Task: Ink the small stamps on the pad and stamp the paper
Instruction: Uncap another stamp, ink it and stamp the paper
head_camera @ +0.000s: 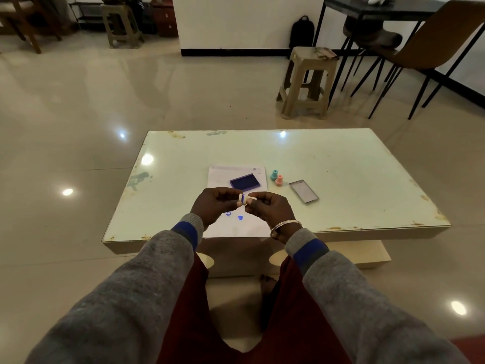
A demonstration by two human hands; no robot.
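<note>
A small cream stamp [244,199] with a blue-inked face is pinched between my left hand [214,203] and my right hand [270,207], held above the white paper [237,174]. The open blue ink pad [245,181] rests on the paper's far part. Two blue prints, a round face [228,213] and a heart [240,218], mark the paper below my hands. A teal stamp [274,174] and a pink stamp [279,180] stand upright just right of the paper.
The ink pad's grey lid [304,191] lies right of the pink stamp on the low glass-topped table [354,179]. A plastic stool [307,82], a brown chair [430,48] and a black desk [380,7] stand beyond the table.
</note>
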